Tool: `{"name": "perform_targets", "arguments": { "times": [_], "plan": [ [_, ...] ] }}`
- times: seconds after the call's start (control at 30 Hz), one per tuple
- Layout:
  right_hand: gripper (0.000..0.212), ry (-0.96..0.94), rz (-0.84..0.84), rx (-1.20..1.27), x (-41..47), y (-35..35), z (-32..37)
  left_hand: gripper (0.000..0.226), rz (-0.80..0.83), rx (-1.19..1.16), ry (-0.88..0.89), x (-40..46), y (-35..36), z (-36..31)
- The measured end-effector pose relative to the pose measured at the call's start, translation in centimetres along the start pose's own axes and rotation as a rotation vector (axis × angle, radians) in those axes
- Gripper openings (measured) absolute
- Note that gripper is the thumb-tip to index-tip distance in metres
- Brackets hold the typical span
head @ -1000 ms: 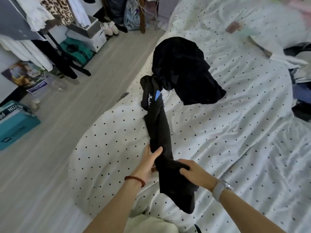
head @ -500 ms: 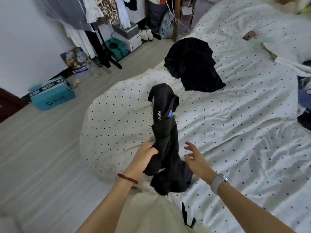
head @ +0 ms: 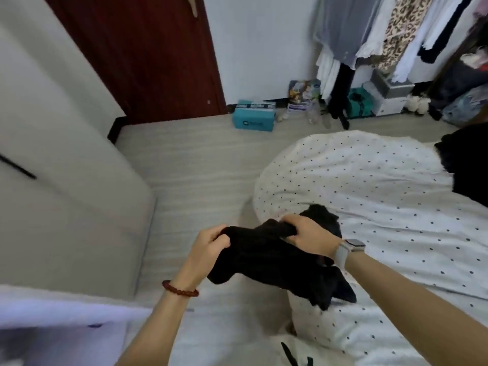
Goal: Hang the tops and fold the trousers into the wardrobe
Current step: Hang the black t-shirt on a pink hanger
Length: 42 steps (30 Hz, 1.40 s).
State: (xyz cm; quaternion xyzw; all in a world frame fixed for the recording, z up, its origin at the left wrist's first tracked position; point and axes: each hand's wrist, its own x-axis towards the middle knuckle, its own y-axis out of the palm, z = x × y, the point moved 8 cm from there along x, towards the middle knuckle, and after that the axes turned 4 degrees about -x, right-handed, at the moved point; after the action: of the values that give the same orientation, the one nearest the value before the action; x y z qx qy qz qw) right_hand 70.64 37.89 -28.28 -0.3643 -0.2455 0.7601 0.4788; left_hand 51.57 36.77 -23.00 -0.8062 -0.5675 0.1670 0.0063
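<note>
Black trousers [head: 266,257] gripped at both ends: left hand [head: 208,247] with fingers curled tight into the cloth, right hand [head: 309,235] with fingers pressed over the bunched top. Half a second ago lay stretched on the bed [head: 369,186], right hand open; now lifted clear of it, gathered short, hanging just beside the bed's edge. Turned away from the bed toward the pale wardrobe [head: 66,180], well apart on the left. Probably fold finished, carrying begun.

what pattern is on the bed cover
White with small dark polka dots on the bed cover, clearest in the head view.
</note>
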Motion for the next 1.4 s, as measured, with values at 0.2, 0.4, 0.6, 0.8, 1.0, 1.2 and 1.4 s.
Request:
{"name": "perform_targets", "arguments": {
  "times": [0.2, 0.4, 0.6, 0.8, 1.0, 1.2, 1.4],
  "plan": [
    [0.030, -0.287, 0.186, 0.036, -2.5, 9.9, 16.8, 0.035, -0.090, -0.094, -0.235, -14.5, -9.1, 8.7],
    [0.032, -0.504, 0.380, -0.050, -8.8, 24.9, 32.3, 0.021, -0.431, -0.301, -0.188, -30.5, -14.3, 15.0],
    [0.015, -0.671, 0.452, -0.301, -10.3, 32.8, 40.5, 0.016, -0.964, -0.239, -0.094, -43.5, -23.8, 14.6],
    [0.033, -0.679, 0.435, -0.460, -6.5, 39.8, 47.0, 0.018, -1.480, -0.349, -0.010, -56.6, -32.6, 14.8],
    [0.024, -0.861, 0.590, -0.333, -4.9, 46.6, 57.8, 0.022, -1.785, -0.238, -0.171, -66.4, -37.5, 17.3],
    [0.027, -1.291, 0.743, -0.404, -10.6, 51.4, 69.0, 0.007, -1.769, 0.003, -0.523, -74.5, -38.0, 18.3],
    [0.034, -1.440, 0.941, -0.118, -19.1, 54.2, 77.3, 0.011, -2.368, -0.038, -0.331, -84.5, -36.6, 14.9]
  ]
}}
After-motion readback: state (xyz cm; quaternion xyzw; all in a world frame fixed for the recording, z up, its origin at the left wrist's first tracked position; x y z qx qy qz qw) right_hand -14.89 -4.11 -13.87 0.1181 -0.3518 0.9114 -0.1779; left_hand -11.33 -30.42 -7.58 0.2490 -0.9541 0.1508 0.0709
